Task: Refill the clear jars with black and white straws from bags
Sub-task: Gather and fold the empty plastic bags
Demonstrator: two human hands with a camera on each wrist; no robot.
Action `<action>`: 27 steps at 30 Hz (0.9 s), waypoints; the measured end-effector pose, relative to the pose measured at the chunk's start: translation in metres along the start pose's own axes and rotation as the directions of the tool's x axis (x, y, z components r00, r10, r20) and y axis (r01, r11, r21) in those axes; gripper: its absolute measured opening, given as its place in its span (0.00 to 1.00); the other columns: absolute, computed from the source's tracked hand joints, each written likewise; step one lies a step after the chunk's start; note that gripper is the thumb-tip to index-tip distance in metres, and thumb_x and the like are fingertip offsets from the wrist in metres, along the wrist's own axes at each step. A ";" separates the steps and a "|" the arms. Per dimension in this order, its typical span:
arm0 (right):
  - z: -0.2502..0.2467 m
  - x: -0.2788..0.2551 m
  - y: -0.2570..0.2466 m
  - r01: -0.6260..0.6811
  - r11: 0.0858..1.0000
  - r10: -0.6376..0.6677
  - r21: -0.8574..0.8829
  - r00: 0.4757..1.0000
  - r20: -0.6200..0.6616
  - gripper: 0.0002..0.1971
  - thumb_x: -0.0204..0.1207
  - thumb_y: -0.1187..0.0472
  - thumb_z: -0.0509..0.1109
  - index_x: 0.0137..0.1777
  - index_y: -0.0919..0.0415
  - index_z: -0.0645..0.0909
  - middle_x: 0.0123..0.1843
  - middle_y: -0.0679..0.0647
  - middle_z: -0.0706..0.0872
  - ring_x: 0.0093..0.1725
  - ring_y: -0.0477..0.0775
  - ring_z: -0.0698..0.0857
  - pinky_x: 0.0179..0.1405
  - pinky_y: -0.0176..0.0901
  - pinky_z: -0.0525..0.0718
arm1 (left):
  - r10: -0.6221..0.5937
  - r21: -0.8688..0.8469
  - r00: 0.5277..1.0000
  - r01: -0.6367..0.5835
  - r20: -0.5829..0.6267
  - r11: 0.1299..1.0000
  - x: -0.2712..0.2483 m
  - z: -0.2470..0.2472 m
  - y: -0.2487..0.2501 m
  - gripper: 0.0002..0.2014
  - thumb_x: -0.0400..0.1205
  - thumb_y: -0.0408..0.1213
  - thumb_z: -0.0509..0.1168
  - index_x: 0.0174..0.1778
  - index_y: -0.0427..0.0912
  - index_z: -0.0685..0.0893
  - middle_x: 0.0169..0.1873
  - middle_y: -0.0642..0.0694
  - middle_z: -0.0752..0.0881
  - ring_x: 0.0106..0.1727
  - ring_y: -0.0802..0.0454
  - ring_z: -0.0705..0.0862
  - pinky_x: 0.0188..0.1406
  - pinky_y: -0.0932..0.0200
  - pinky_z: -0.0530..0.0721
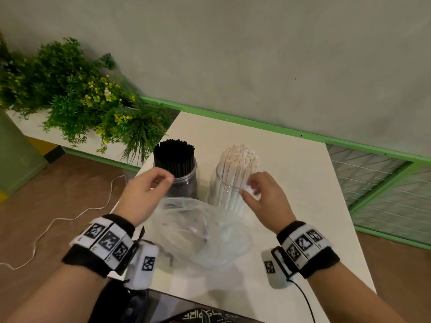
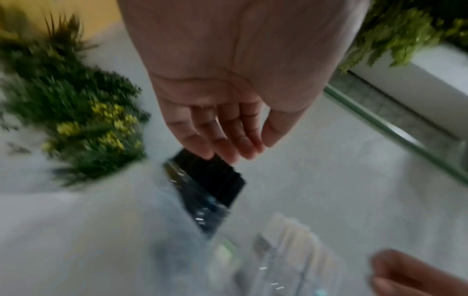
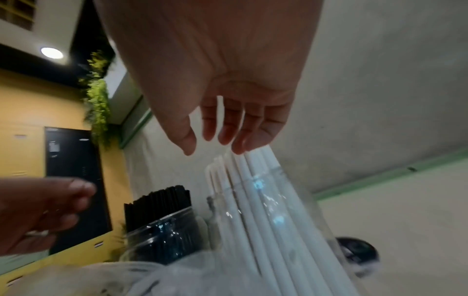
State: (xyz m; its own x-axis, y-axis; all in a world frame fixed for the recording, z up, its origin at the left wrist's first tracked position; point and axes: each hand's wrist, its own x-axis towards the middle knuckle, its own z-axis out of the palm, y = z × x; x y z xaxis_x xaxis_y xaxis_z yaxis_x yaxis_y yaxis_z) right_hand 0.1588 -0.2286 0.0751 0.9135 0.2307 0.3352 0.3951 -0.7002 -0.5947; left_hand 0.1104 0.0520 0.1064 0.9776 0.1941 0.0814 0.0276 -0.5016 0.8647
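Note:
Two clear jars stand side by side on the white table (image 1: pixel 291 183). The left jar (image 1: pixel 186 185) is packed with black straws (image 1: pixel 173 157) (image 2: pixel 215 180) (image 3: pixel 159 202). White straws (image 1: pixel 238 164) (image 3: pixel 253 190) fill the right jar (image 1: pixel 221 190). Crumpled clear plastic bags (image 1: pixel 200 231) (image 3: pixel 126 280) lie in front of the jars, between my wrists. My left hand (image 1: pixel 161 180) (image 2: pixel 228 148) hovers by the black jar's rim with relaxed fingers and holds nothing. Beside the white straws, my right hand (image 1: pixel 251 187) (image 3: pixel 212 144) is also empty, its fingertips close to their tops.
A white planter of green and yellow plants (image 1: pixel 77 94) reaches the table's far left corner. A green-framed mesh panel (image 1: pixel 373 183) runs along the wall behind and to the right. A white cable (image 1: pixel 58 220) trails over the brown floor on the left.

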 end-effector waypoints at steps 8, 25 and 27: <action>0.025 -0.063 0.002 -0.812 0.580 0.644 0.059 0.502 0.578 0.27 0.74 0.36 0.68 0.64 0.52 0.69 0.60 0.54 0.81 0.47 0.56 0.89 0.34 0.45 0.87 | -0.431 0.119 0.857 0.414 0.282 0.902 0.002 -0.020 -0.069 0.13 0.79 0.53 0.67 0.58 0.55 0.81 0.51 0.48 0.84 0.48 0.48 0.85 0.44 0.52 0.85; 0.051 -0.097 -0.040 -0.505 0.326 0.617 0.799 0.754 0.225 0.19 0.80 0.68 0.68 0.69 0.54 0.76 0.57 0.59 0.84 0.54 0.55 0.86 0.45 0.46 0.88 | -0.324 -0.298 0.858 0.455 0.398 0.839 -0.018 -0.022 -0.055 0.04 0.84 0.30 0.62 0.53 0.39 0.78 0.46 0.42 0.85 0.43 0.45 0.89 0.36 0.52 0.89; 0.046 -0.094 -0.042 -0.475 0.198 0.632 0.858 0.730 0.259 0.15 0.82 0.58 0.67 0.67 0.55 0.79 0.60 0.58 0.86 0.53 0.56 0.87 0.50 0.53 0.88 | -0.325 -0.332 0.850 0.474 0.415 0.815 -0.019 -0.024 -0.050 0.05 0.84 0.28 0.60 0.53 0.40 0.78 0.46 0.42 0.84 0.47 0.44 0.88 0.43 0.47 0.89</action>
State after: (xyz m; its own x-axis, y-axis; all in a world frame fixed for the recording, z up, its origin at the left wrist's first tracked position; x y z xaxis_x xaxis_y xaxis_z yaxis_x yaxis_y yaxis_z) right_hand 0.0604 -0.1895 0.0350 0.9422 -0.0995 -0.3200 -0.2719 0.3313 -0.9035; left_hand 0.0857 0.0935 0.0731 0.9082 -0.0216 -0.4179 0.4170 -0.0372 0.9081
